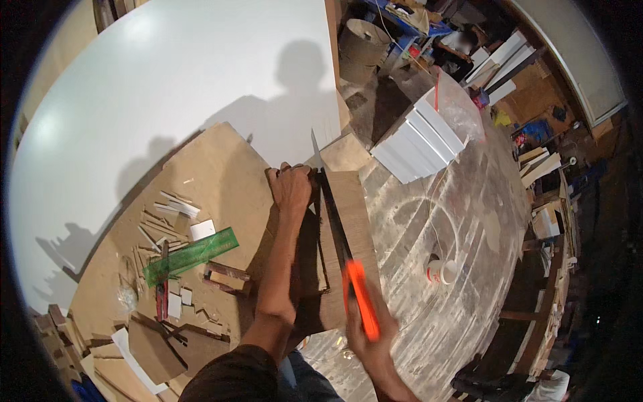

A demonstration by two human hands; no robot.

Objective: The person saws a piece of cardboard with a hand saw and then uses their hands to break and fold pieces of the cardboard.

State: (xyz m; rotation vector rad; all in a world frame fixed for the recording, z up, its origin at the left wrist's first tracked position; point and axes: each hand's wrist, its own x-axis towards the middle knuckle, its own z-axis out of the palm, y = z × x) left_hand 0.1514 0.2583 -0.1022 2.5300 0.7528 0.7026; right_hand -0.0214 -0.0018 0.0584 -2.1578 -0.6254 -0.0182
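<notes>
Orange-handled, the saw (pixel 339 233) is crossing the brown board (pixel 353 209) at the table's (pixel 231 161) right edge, my neighbour's right hand (pixel 374 328) clamping its handle, left hand (pixel 293 191) curling, hold unclear; the board is looking unsevered.

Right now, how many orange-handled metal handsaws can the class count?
1: the orange-handled metal handsaw is in the right hand, its blade at the brown wooden board, right of the left hand. Clutter may hide others.
</notes>
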